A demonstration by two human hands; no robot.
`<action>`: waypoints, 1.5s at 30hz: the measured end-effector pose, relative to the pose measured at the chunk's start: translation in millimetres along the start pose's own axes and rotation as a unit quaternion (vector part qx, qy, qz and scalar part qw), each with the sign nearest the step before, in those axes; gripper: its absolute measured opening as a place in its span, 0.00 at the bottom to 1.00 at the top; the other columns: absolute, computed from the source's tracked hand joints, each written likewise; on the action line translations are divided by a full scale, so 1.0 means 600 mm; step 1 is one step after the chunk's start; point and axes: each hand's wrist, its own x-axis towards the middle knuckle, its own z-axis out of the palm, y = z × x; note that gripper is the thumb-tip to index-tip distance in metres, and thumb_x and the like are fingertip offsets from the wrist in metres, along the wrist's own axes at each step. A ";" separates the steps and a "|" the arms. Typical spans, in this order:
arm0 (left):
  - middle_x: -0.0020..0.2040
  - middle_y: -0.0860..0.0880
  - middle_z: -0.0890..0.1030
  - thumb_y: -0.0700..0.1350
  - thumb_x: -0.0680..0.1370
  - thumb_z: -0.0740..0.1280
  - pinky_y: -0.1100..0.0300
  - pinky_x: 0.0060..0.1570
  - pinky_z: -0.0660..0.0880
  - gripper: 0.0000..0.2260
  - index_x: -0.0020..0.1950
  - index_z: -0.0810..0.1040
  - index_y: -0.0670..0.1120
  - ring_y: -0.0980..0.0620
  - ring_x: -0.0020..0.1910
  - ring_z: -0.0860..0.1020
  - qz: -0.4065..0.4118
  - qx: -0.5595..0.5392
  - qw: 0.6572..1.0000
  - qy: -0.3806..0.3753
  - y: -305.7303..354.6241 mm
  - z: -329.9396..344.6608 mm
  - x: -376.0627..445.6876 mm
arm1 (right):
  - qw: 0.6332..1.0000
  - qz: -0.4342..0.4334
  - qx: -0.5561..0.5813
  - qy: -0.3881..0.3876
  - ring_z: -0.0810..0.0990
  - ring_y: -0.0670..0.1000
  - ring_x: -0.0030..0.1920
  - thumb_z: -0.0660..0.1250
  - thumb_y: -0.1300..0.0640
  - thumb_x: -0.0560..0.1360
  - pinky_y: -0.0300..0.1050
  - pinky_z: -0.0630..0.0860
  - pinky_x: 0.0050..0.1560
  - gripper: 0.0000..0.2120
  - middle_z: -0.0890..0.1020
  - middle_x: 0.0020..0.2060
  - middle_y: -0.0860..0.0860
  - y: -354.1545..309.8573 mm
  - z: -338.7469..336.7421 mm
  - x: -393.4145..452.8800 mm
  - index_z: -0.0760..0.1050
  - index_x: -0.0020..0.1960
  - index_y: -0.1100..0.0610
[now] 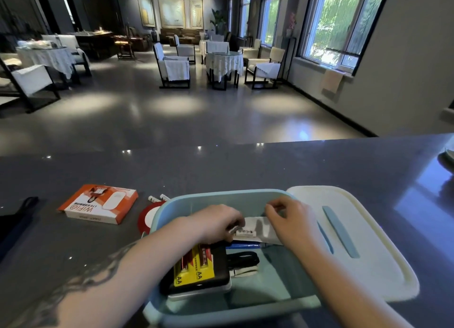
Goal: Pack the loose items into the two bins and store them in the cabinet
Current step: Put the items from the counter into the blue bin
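A light blue bin (221,200) stands on the dark counter in front of me. Both hands are over its inside. My left hand (218,223) pinches a small white battery (245,233) against a clear plastic bag (258,225). My right hand (292,219) grips the bag's upper right edge. Inside the bin lie a yellow AA battery pack (194,271) on a black flat device (218,266), a black clip-like item (243,259) and a blue pen (245,246). Two more white batteries (158,198) lie loose on the counter behind the bin.
The bin's white lid (356,241) lies upturned to the right, touching the bin. An orange WiFi box (98,203) sits at the left, with a red and white round item (148,217) beside the bin. A black object (14,219) lies at the far left edge.
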 end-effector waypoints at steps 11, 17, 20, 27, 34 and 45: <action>0.59 0.56 0.78 0.43 0.75 0.68 0.59 0.59 0.72 0.16 0.63 0.76 0.54 0.57 0.58 0.75 0.019 -0.077 0.993 0.086 -0.004 -0.005 -0.042 | 0.998 -0.016 -0.040 -0.043 0.74 0.39 0.37 0.64 0.53 0.77 0.29 0.65 0.33 0.06 0.80 0.40 0.43 0.005 0.015 0.009 0.80 0.49 0.51; 0.53 0.62 0.78 0.45 0.76 0.67 0.64 0.55 0.71 0.10 0.55 0.79 0.55 0.65 0.54 0.73 -0.086 -0.226 0.887 0.393 -0.055 -0.016 -0.186 | 0.995 -0.072 0.000 -0.068 0.75 0.38 0.37 0.67 0.53 0.75 0.33 0.68 0.36 0.06 0.77 0.36 0.39 -0.044 0.026 -0.011 0.78 0.49 0.43; 0.48 0.59 0.80 0.39 0.75 0.68 0.62 0.50 0.75 0.11 0.51 0.79 0.54 0.63 0.48 0.76 -0.174 -0.314 0.817 0.450 -0.106 -0.007 -0.223 | 0.988 -0.115 0.010 -0.105 0.77 0.40 0.40 0.67 0.53 0.74 0.38 0.73 0.42 0.07 0.79 0.38 0.41 -0.100 0.054 -0.010 0.77 0.48 0.42; 0.54 0.55 0.79 0.43 0.70 0.74 0.54 0.58 0.74 0.16 0.53 0.76 0.56 0.55 0.56 0.76 -0.268 -0.328 0.837 0.347 -0.185 0.043 -0.213 | 0.976 -0.172 -0.013 -0.133 0.76 0.43 0.46 0.64 0.53 0.76 0.39 0.73 0.46 0.07 0.80 0.48 0.41 -0.179 0.123 0.046 0.79 0.52 0.46; 0.59 0.60 0.74 0.66 0.57 0.75 0.53 0.61 0.70 0.36 0.62 0.72 0.59 0.55 0.61 0.71 -0.292 -0.224 0.892 0.260 -0.222 0.067 -0.153 | 0.965 -0.203 -0.028 -0.161 0.78 0.47 0.48 0.64 0.56 0.76 0.46 0.76 0.51 0.09 0.80 0.49 0.44 -0.224 0.176 0.108 0.80 0.53 0.48; 0.71 0.53 0.63 0.65 0.59 0.75 0.57 0.65 0.62 0.49 0.74 0.59 0.52 0.51 0.69 0.61 -0.300 -0.176 0.911 0.220 -0.253 0.084 -0.114 | 0.823 -0.309 -0.232 -0.417 0.77 0.52 0.58 0.70 0.59 0.73 0.48 0.74 0.58 0.24 0.76 0.63 0.49 -0.255 0.273 0.244 0.72 0.67 0.49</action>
